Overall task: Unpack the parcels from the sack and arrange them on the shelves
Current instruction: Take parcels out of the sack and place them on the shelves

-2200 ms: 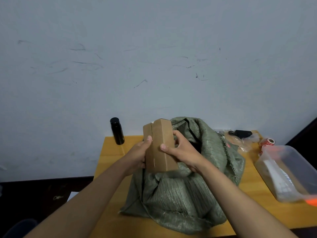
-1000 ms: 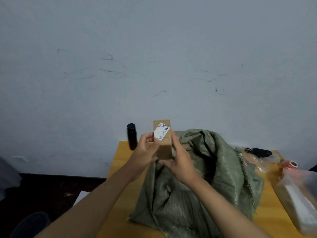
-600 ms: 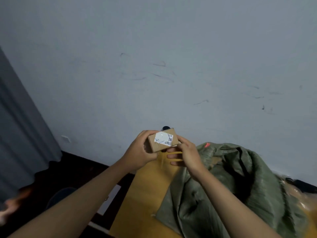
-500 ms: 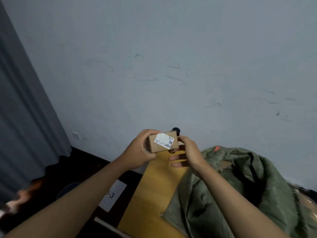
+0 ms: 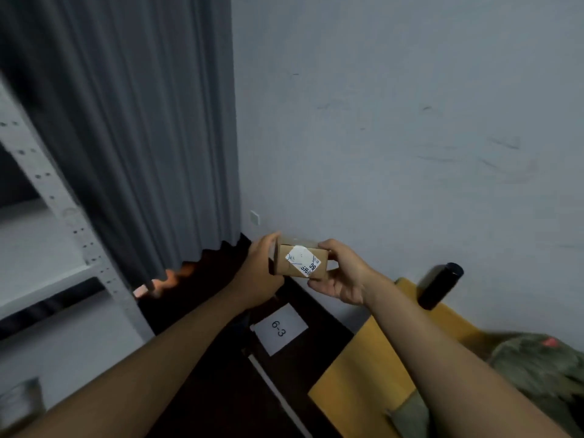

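A small brown cardboard parcel (image 5: 300, 262) with a white label facing me is held in the air in front of the wall. My left hand (image 5: 257, 273) grips its left end and my right hand (image 5: 343, 275) holds its right end between thumb and fingers. The green woven sack (image 5: 537, 371) lies on the yellow table (image 5: 357, 371) at the lower right, partly cut off by the frame. A white metal shelf unit (image 5: 63, 213) stands at the far left.
A grey curtain (image 5: 142, 121) hangs between the shelf unit and the wall. A black bottle (image 5: 439, 286) stands on the table's far corner. A white sheet marked 6-3 (image 5: 279, 331) lies on the dark floor below the parcel.
My view has swung left, away from the sack, bringing the curtain and the shelf unit into sight. Both hands still hold the parcel, now turned with its label toward me.
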